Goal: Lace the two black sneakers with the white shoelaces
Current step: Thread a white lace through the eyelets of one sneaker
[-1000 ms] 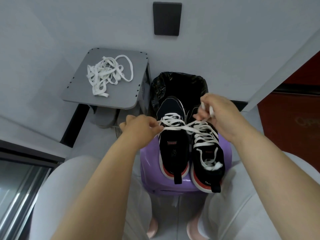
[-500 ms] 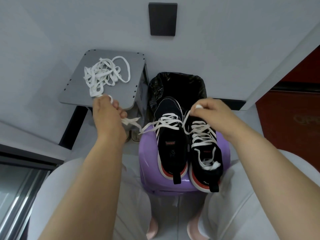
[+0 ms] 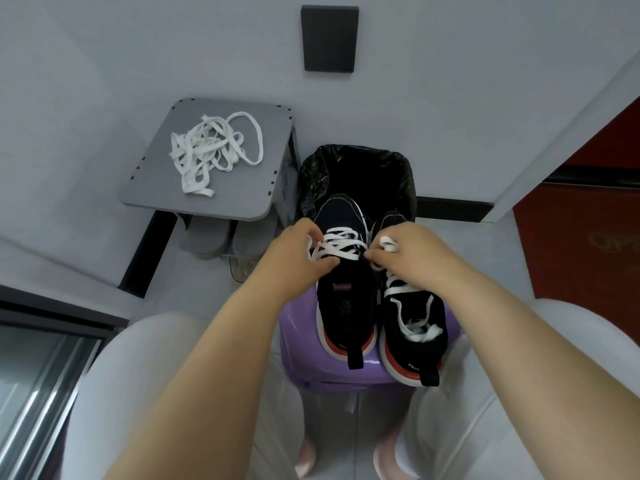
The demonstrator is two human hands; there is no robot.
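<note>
Stool at mid-frame, with lacing under way on it.
Grey table at upper left carries a heap of spare laces; a black bin stands behind the 2 sneakers. Centre sneaker has white lace crossed only through its eyelets nearest the toe; the sneaker right of it looks fully laced. Left grip pinches 1 lace end at the shoe's left edge, right grip pinches the other, a loop showing above it. I judge it best to draw both ends evenly snug, keep the flat lace untwisted, then feed each tip into the next free eyelet.
</note>
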